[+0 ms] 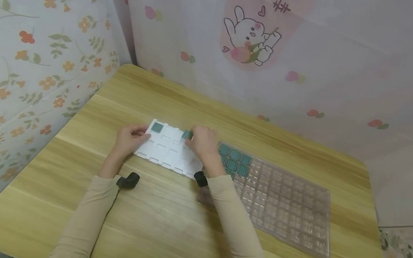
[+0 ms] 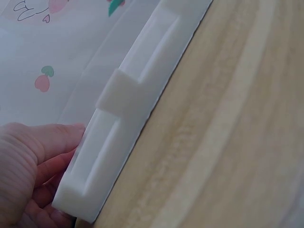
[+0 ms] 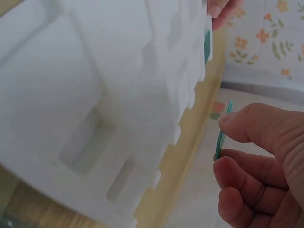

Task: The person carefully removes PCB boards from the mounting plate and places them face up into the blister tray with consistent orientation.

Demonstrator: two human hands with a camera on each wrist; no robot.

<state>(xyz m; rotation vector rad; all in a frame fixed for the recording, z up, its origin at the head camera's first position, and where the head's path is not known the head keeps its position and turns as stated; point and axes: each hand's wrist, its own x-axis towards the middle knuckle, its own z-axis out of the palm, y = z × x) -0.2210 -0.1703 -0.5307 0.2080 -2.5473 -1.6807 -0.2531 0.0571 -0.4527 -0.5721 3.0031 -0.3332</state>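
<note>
In the head view a white foam tray (image 1: 166,152) with recesses lies on the wooden table. My left hand (image 1: 127,140) holds the tray's left end, thumb on top, as the left wrist view also shows along the tray's notched side (image 2: 126,95). One green square piece (image 1: 157,127) sits in the tray's far left corner. Between thumb and fingers my right hand (image 1: 204,144) pinches a second thin green square (image 3: 222,135) over the tray's far edge. The right wrist view shows it edge-on, beside the tray's notched edge.
Right of the foam tray, a clear plastic compartment tray (image 1: 287,199) holds several green squares (image 1: 235,154) at its far left corner. The wooden table (image 1: 147,233) ends at a patterned curtain (image 1: 203,25) behind. A black wrist camera (image 1: 128,180) sits on the left sleeve.
</note>
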